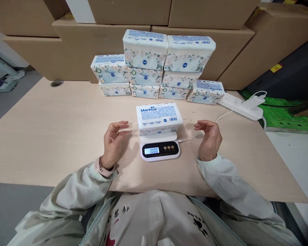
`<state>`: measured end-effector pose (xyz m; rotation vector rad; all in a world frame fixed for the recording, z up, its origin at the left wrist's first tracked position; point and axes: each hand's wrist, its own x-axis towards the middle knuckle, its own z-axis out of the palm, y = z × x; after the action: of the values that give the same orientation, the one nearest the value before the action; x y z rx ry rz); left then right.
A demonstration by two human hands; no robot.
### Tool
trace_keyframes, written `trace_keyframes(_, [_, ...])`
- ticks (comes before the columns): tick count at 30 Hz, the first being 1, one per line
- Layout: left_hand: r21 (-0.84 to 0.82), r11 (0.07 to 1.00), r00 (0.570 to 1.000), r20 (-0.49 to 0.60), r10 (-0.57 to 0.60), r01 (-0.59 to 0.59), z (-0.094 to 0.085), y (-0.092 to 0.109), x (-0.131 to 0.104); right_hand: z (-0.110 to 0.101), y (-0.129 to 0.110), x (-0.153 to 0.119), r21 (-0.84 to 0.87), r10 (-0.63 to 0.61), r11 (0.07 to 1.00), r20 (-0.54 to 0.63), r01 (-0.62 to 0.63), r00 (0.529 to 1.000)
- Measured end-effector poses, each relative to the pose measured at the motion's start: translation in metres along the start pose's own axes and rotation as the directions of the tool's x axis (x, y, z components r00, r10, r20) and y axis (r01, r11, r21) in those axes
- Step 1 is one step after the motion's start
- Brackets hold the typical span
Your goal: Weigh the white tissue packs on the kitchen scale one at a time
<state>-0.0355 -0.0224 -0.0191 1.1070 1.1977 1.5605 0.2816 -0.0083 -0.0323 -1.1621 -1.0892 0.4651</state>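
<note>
A pack of tissues (159, 118) with blue print and a floral side rests on a white kitchen scale (160, 155). The scale's lit display appears to read 100.0. To the left of the pack, my left hand (114, 141) is held apart from it, fingers loosely curved with a gap between thumb and fingers, holding nothing. My right hand (209, 138) is raised over the table to the right of the scale, near the white cable, its fingers bent and nothing visible in it. Neither hand touches the pack. A pale watch band circles my left wrist.
Several more tissue packs (145, 65) are stacked behind the scale, against cardboard boxes (102, 44). A white power strip (242, 106) lies at the right back of the table (66, 136), its cable running toward the scale. A round cable hole (56, 83) is at back left.
</note>
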Motion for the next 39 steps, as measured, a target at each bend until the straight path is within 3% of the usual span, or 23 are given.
trace_keyframes(14, [-0.005, 1.0, 1.0, 0.002, -0.008, 0.008, 0.001, 0.002, -0.001, 0.0, 0.001, -0.005, 0.002, 0.002, 1.0, 0.074, -0.003, 0.997])
trace_keyframes(20, [-0.01, 1.0, 1.0, 0.014, -0.012, 0.012, 0.001, 0.003, 0.0, 0.001, -0.001, -0.007, 0.06, 0.043, 0.997, 0.115, -0.05, 0.992])
trace_keyframes(31, [0.017, 1.0, 0.999, 0.038, -0.014, 0.013, 0.001, 0.003, -0.002, -0.002, -0.003, -0.01, 0.0, 0.112, 0.993, 0.228, -0.115, 0.967])
trace_keyframes(36, [0.053, 0.999, 0.99, 0.143, -0.015, 0.008, 0.0, -0.001, -0.002, 0.001, -0.004, -0.009, 0.05, 0.141, 0.985, 0.317, -0.165, 0.938])
trace_keyframes(39, [0.068, 0.998, 0.974, 0.227, -0.002, -0.014, 0.008, -0.004, -0.004, 0.008, -0.011, -0.006, 0.031, 0.175, 0.977, 0.455, -0.212, 0.873])
